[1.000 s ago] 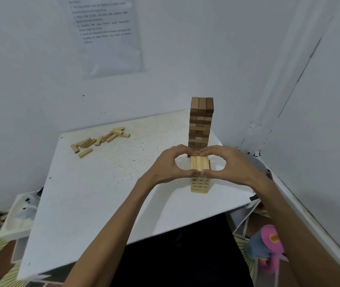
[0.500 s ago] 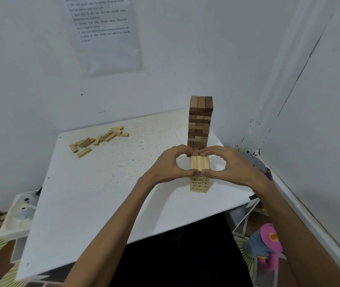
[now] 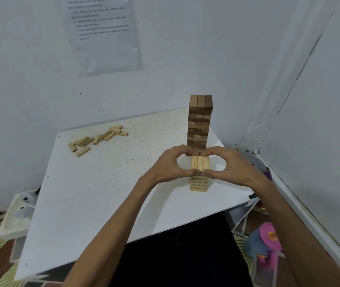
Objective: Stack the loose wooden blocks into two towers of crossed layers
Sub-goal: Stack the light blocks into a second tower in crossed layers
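Almost nothing has changed over the last second. My left hand [image 3: 165, 164] and right hand [image 3: 235, 165] stay cupped round the top of the short tower [image 3: 199, 184], thumbs meeting at its near edge and fingers curling over the far edge. Both hands are clamped on it, squeezing the top layer [image 3: 200, 162] square. Only the view has drifted a little. I read this as a pause to true up the layer, not a fresh placement, so the build is no further along than it was.

The count is two towers. The tall tower [image 3: 200, 121], in darker wood, stands near the far right corner of the table [image 3: 102, 193]. The short tower, in pale wood, stands just in front of it, apart from it and near the right edge. Each shows three blocks side by side on top.

The loose blocks [image 3: 97, 138] lie scattered at the far left of the table, well apart from both towers. I make it roughly a dozen, though several overlap and I can't separate them cleanly. With that many left, the short tower has several layers still to gain.
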Action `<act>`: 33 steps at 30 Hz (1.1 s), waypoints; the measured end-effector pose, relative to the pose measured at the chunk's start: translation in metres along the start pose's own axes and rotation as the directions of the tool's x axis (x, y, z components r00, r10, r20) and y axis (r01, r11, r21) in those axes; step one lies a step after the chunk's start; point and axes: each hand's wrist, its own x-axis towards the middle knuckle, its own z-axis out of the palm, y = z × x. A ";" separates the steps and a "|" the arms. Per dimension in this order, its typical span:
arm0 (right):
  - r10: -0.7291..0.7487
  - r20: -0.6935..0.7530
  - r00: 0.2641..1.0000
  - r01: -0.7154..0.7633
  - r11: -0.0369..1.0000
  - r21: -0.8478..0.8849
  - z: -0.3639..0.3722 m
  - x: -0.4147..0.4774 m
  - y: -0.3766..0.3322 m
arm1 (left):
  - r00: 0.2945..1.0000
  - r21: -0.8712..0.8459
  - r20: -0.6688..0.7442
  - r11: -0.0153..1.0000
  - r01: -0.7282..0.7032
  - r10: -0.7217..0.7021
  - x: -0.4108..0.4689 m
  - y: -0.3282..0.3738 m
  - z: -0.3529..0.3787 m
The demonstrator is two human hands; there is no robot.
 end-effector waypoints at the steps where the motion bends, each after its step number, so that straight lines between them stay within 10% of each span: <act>1: 0.003 0.001 1.000 -0.003 1.000 0.001 0.000 0.000 0.000 | 1.000 0.000 0.001 1.000 -0.002 0.002 0.000 0.000 0.000; 33: 0.075 0.018 0.997 -0.076 0.997 0.013 0.003 -0.005 0.000 | 0.992 -0.049 0.074 0.993 0.109 -0.105 0.000 -0.007 0.006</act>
